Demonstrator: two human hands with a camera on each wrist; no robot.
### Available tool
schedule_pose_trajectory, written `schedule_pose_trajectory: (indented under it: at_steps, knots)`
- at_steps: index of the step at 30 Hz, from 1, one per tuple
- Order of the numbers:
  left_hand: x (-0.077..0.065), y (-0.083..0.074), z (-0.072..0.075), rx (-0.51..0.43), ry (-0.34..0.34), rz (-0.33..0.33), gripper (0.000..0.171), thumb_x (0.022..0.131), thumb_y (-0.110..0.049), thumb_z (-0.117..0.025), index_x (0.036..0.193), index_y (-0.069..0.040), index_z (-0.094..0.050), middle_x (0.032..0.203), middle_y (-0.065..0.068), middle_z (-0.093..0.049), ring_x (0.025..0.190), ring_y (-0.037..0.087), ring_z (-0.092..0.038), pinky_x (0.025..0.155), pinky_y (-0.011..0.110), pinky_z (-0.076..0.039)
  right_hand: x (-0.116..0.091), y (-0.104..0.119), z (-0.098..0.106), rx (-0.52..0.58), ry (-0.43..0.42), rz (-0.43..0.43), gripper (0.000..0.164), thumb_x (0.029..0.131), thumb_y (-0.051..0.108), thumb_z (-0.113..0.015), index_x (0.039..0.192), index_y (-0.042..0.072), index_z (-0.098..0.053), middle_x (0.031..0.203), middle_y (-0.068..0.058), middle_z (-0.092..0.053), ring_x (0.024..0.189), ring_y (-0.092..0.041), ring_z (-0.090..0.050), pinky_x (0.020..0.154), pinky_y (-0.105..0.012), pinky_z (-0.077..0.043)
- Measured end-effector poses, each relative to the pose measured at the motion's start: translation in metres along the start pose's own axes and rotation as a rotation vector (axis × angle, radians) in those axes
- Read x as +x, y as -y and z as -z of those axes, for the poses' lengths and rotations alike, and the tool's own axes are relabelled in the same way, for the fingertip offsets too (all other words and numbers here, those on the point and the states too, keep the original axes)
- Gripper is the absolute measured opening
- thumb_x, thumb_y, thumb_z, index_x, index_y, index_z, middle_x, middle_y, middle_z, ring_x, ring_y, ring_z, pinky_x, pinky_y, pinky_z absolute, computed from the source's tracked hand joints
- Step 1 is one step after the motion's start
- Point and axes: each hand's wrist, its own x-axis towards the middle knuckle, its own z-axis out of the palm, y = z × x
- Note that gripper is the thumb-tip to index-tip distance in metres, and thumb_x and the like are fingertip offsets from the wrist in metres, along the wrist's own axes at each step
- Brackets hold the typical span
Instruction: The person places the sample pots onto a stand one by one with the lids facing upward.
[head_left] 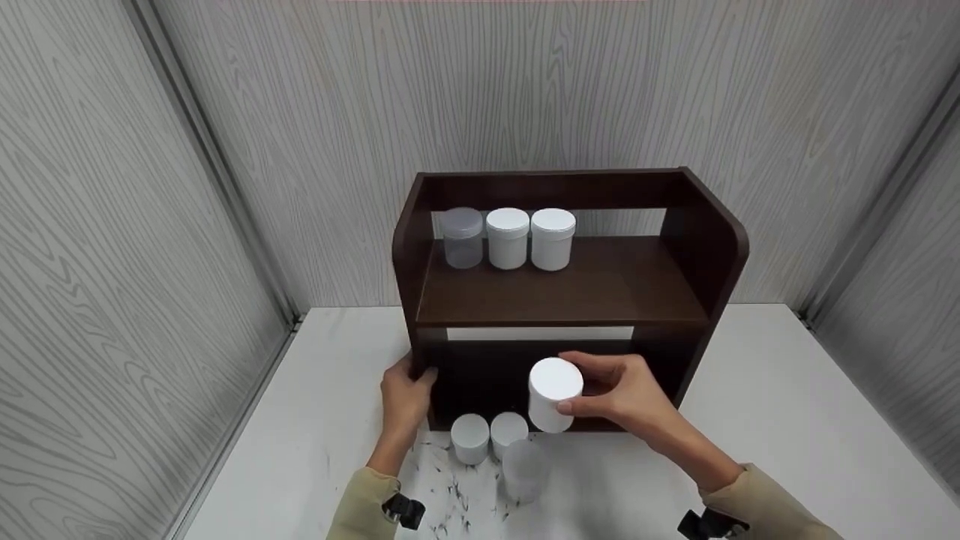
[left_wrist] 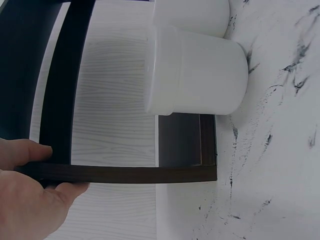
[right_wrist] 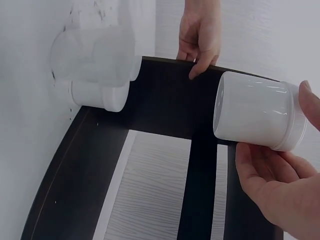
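Observation:
My right hand holds a white lidded jar between thumb and fingers, raised in front of the lower part of a dark brown two-tier shelf. In the right wrist view the fingers lie along one side of that jar, with the thumb at its lid. My left hand grips the front edge of the shelf's left side panel, thumb on one face and fingers on the other. On the upper board stand a translucent jar and two white jars, side by side toward the left.
Two white jars stand on the white table before the shelf's lower left front. A translucent jar stands nearer to me. Dark smudges mark the tabletop around them. Grey wood-grain panels enclose the table at the back and sides.

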Motion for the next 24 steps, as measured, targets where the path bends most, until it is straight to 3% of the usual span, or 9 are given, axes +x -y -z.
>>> schedule_pose_trajectory:
  at_steps: [8, 15, 24]
  knots:
    - [0.001, 0.001, 0.001, 0.013, -0.007, -0.015, 0.045, 0.097, -0.001, -0.064, 0.139, 0.014, -0.059, 0.132, 0.03, -0.065, 0.127, 0.042, -0.061, 0.108, 0.052, -0.048, 0.008, 0.013, -0.006, 0.003, -0.018, 0.015, 0.069, 0.076, 0.006, -0.094, 0.136, -0.009, -0.065, 0.125, -0.019, -0.073, 0.107, -0.027, -0.073, 0.087, -0.033, -0.06]
    - [0.0, 0.001, 0.0, -0.011, 0.017, -0.027, 0.05, 0.099, -0.003, -0.063, 0.144, 0.016, -0.051, 0.137, 0.031, -0.062, 0.131, 0.042, -0.059, 0.109, 0.051, -0.047, 0.018, 0.032, -0.012, 0.029, -0.011, 0.021, 0.066, 0.076, 0.007, -0.094, 0.135, -0.004, -0.068, 0.124, -0.017, -0.073, 0.108, -0.029, -0.073, 0.088, -0.036, -0.06]
    - [0.001, 0.001, 0.0, 0.006, -0.006, -0.028, 0.049, 0.097, -0.003, -0.065, 0.141, 0.015, -0.056, 0.132, 0.03, -0.066, 0.126, 0.041, -0.062, 0.106, 0.052, -0.049, 0.032, 0.052, -0.017, 0.017, -0.01, 0.045, 0.064, 0.076, 0.008, -0.095, 0.135, -0.001, -0.07, 0.125, -0.014, -0.074, 0.11, -0.029, -0.073, 0.088, -0.037, -0.06]
